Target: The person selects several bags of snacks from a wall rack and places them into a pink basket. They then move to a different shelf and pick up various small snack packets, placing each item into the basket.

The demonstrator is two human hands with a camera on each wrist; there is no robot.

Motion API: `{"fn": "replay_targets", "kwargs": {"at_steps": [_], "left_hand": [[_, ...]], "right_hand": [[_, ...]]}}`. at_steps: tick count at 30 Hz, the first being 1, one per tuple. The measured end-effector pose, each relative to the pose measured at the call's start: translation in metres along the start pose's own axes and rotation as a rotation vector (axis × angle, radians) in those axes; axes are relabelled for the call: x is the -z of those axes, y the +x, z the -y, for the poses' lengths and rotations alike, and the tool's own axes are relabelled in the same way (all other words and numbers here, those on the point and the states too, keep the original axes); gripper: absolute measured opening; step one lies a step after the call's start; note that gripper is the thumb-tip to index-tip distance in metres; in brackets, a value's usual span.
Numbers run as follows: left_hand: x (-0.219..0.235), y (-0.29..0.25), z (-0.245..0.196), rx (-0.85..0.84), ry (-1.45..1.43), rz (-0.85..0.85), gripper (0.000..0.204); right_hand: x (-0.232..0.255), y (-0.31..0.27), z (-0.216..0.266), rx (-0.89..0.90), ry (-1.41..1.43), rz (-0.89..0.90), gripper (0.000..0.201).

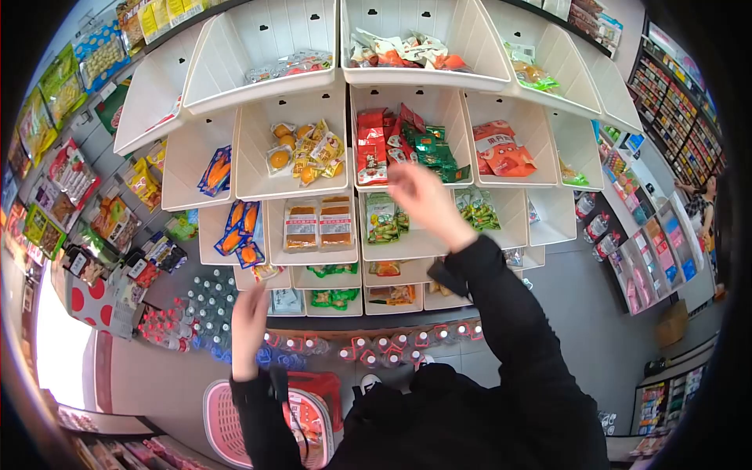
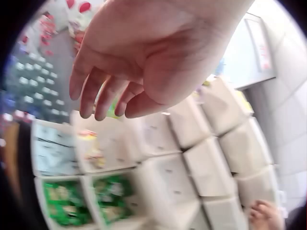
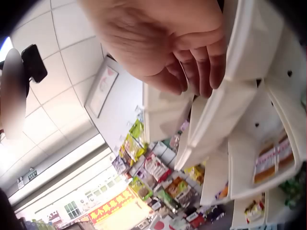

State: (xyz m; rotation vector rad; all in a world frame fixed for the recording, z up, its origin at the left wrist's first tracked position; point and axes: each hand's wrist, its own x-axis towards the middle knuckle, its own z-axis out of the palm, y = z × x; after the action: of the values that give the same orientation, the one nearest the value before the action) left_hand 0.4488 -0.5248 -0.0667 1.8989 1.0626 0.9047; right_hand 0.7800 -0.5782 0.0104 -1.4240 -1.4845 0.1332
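Observation:
My right hand (image 1: 427, 200) reaches in front of the bins, its fingertips overlapping the lower edge of a bin with red packets (image 1: 370, 153) and dark green packets (image 1: 431, 149). In the right wrist view its fingers (image 3: 203, 69) hang loosely bent with nothing in them. Bags with green print (image 1: 384, 219) lie in the bin beneath. Lower on the left, my left hand (image 1: 249, 317) hovers near the small bottom bins, and its relaxed fingers (image 2: 88, 96) hold nothing in the left wrist view. Green packets (image 2: 115, 191) sit in a bin below it there.
A pink basket (image 1: 215, 415) with red-orange packages (image 1: 305, 419) stands by my left arm. Bottles (image 1: 399, 341) line the floor under the bins. Orange-red bags (image 1: 504, 149) and yellow-wrapped snacks (image 1: 319, 153) fill neighbouring bins. Hanging snack bags (image 1: 74, 180) cover the left wall.

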Motion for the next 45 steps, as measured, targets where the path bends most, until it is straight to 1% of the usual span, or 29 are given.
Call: {"fn": "replay_targets", "kwargs": {"at_steps": [1,3,5,7,10,11,12,14,18,21,23,24,25,26,27,28,29,30,31,33,35,37,38,39,41,42,43,44,45], "left_hand": [[-0.015,0.028,-0.041,-0.067,-0.127,0.063,0.024],[-0.057,0.078,-0.086,-0.202,-0.325,0.143,0.026],[-0.096,0.118,-0.126,-0.306,-0.193,0.218,0.028],[-0.133,0.151,-0.143,-0.47,-0.023,0.218,0.031],[-0.178,0.181,-0.153,-0.447,-0.002,0.254,0.034],[-0.191,0.186,-0.158,-0.346,-0.105,0.257,0.033],[-0.204,0.192,-0.158,-0.245,-0.208,0.26,0.033],[-0.223,0.204,-0.162,-0.229,-0.144,0.255,0.032],[-0.249,0.212,-0.163,-0.125,-0.058,0.261,0.028],[-0.257,0.21,-0.165,-0.104,-0.083,0.223,0.026],[-0.257,0.216,-0.167,-0.141,-0.094,0.315,0.036],[-0.263,0.219,-0.162,-0.201,-0.174,0.245,0.032],[-0.263,0.227,-0.156,-0.218,-0.337,0.311,0.03],[-0.247,0.208,-0.176,-0.173,-0.391,0.274,0.031],[-0.231,0.199,-0.184,-0.157,-0.417,0.347,0.038],[-0.221,0.175,-0.199,-0.154,-0.693,0.225,0.044],[-0.214,0.164,-0.197,-0.162,-0.884,0.216,0.046],[-0.202,0.149,-0.193,-0.153,-0.952,0.205,0.046],[-0.189,0.135,-0.188,-0.237,-0.991,0.221,0.041],[-0.163,0.103,-0.159,-0.155,-0.884,0.147,0.032],[-0.137,0.059,-0.128,-0.221,-0.806,0.012,0.029],[-0.105,0.005,-0.096,-0.015,-0.693,-0.058,0.025],[-0.095,-0.021,-0.067,-0.028,-0.607,-0.133,0.023],[-0.084,-0.047,-0.044,0.088,-0.605,-0.216,0.015],[-0.055,-0.101,-0.024,0.354,-0.603,-0.325,0.012],[-0.05,-0.124,-0.003,0.358,-0.585,-0.449,0.012],[-0.037,-0.153,0.018,0.395,-0.399,-0.425,0.011],[-0.028,-0.18,0.036,0.529,-0.307,-0.408,0.007],[-0.028,-0.203,0.061,0.499,-0.335,-0.49,0.006]], "right_hand": [[0.007,0.019,-0.012,-0.02,-0.007,-0.04,0.022],[0.012,0.045,-0.037,-0.065,-0.031,-0.03,0.022],[0.015,0.059,-0.052,-0.112,-0.118,0.03,0.025],[0.023,0.066,-0.065,-0.014,-0.242,-0.025,0.02],[0.045,0.077,-0.08,0.044,-0.554,-0.07,0.014],[0.049,0.077,-0.08,0.041,-0.553,-0.069,0.014],[0.053,0.077,-0.077,-0.076,-0.607,0.04,0.018],[0.054,0.079,-0.079,-0.246,-0.7,0.256,0.031],[0.049,0.08,-0.101,-0.311,-0.693,0.316,0.035],[0.056,0.077,-0.101,-0.284,-0.592,0.222,0.032],[0.064,0.076,-0.097,-0.229,-0.434,0.093,0.028],[0.065,0.078,-0.094,-0.206,-0.396,-0.001,0.027],[0.069,0.076,-0.09,-0.172,-0.389,-0.103,0.026],[0.072,0.074,-0.086,-0.095,-0.349,-0.181,0.027],[0.08,0.072,-0.074,-0.111,-0.258,-0.127,0.04],[0.083,0.068,-0.061,-0.153,-0.195,-0.111,0.045],[0.081,0.058,-0.046,-0.115,-0.075,-0.175,0.046],[0.075,0.054,-0.052,-0.056,0.078,-0.152,0.046],[0.071,0.041,-0.029,-0.027,0.128,-0.119,0.045],[0.047,0.017,0.003,-0.083,0.518,0.104,0.037],[0.011,-0.013,0.031,-0.124,0.571,0.229,0.034],[-0.031,-0.048,0.046,-0.245,0.69,0.38,0.033],[-0.056,-0.065,0.045,-0.24,0.72,0.486,0.032],[-0.073,-0.066,0.056,-0.252,0.737,0.557,0.03],[-0.136,-0.117,0.051,-0.313,0.71,0.799,0.025],[-0.162,-0.132,0.058,-0.411,0.768,0.952,0.022],[-0.194,-0.16,0.052,-0.364,0.791,1.01,0.02],[-0.224,-0.185,0.048,-0.307,0.744,1.122,0.019],[-0.235,-0.192,0.068,-0.213,0.591,1.184,0.019]]}}
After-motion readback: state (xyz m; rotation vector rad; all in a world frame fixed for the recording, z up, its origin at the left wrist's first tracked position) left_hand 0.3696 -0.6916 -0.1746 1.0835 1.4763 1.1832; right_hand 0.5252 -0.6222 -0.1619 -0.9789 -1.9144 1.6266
